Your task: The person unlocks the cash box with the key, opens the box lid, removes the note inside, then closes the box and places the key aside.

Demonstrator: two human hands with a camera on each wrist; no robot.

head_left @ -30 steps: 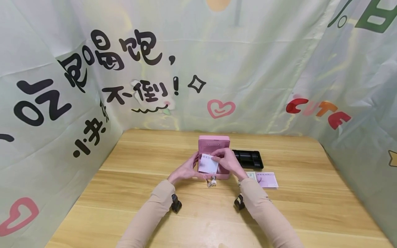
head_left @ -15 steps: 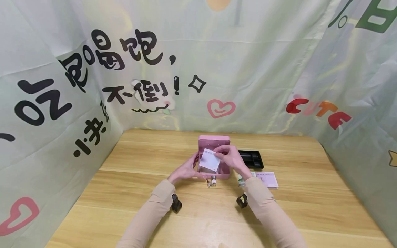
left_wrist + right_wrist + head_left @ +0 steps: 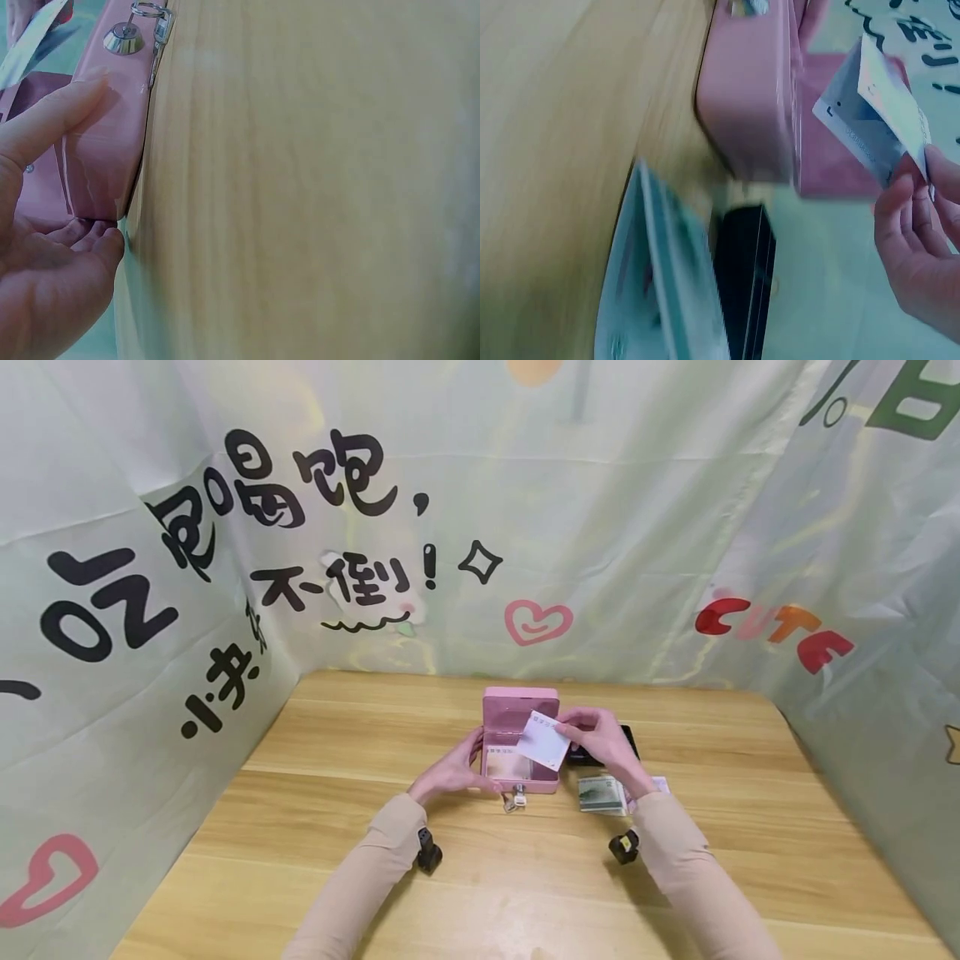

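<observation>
A pink cash box (image 3: 545,785) stands with its lid raised, a key in its front lock (image 3: 123,39) and another hanging from the ring. My left hand (image 3: 448,770) holds its left front corner, thumb (image 3: 71,109) over the front wall and fingers at the side. Between thumb and fingers, my right hand (image 3: 602,742) pinches a folded pale lilac banknote (image 3: 543,742) above the box's right side. The right wrist view shows the folded note's two halves (image 3: 891,97) spread apart. Inside the box lies another pale note (image 3: 507,763).
Right of the box lie folded green banknotes (image 3: 600,794), with a purple note (image 3: 662,784) partly hidden by the right wrist. Behind that hand is a black compartment tray (image 3: 630,742), mostly covered. A printed cloth backdrop (image 3: 450,635) borders the wooden table (image 3: 360,718).
My right hand has lifted the folded banknote up and to the right out of the box, uncovering the note below. My left hand stays on the box.
</observation>
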